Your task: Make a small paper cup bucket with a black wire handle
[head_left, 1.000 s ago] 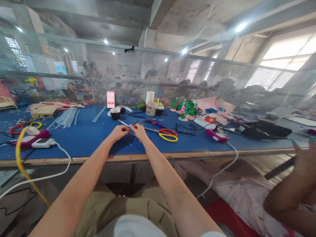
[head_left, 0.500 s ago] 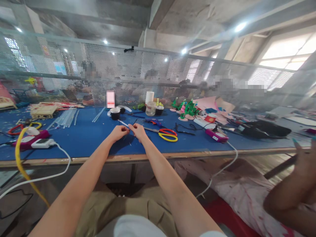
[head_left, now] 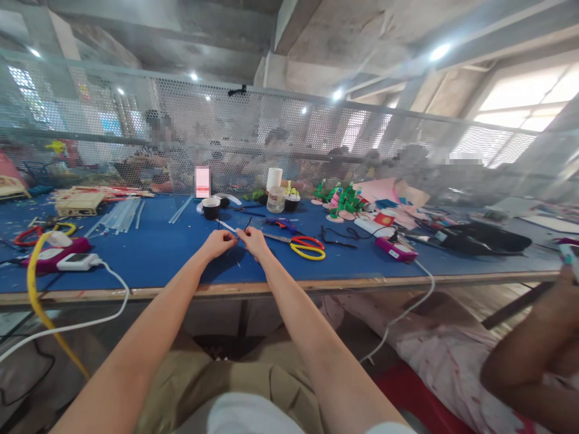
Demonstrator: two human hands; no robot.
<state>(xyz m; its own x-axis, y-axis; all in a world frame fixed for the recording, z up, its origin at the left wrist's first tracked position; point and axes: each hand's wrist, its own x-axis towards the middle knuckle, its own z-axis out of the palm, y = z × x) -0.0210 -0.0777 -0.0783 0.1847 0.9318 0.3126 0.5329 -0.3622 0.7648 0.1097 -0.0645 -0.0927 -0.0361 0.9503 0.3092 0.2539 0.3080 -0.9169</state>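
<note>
Left hand (head_left: 218, 243) and right hand (head_left: 254, 241), fingers pinching one thin dark wire (head_left: 246, 224) above desk (head_left: 158, 253); uneven pull risks slippage.

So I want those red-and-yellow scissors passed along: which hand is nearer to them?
Right. The right hand sits just left of the scissors; the left hand is farther left, beyond it.

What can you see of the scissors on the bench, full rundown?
The scissors lie flat on the blue table, just right of the person's right hand and apart from it. One handle loop is red, the other yellow, both plastic-looking. The metal blades are closed and point left toward the hand. Nothing holds them.
</note>
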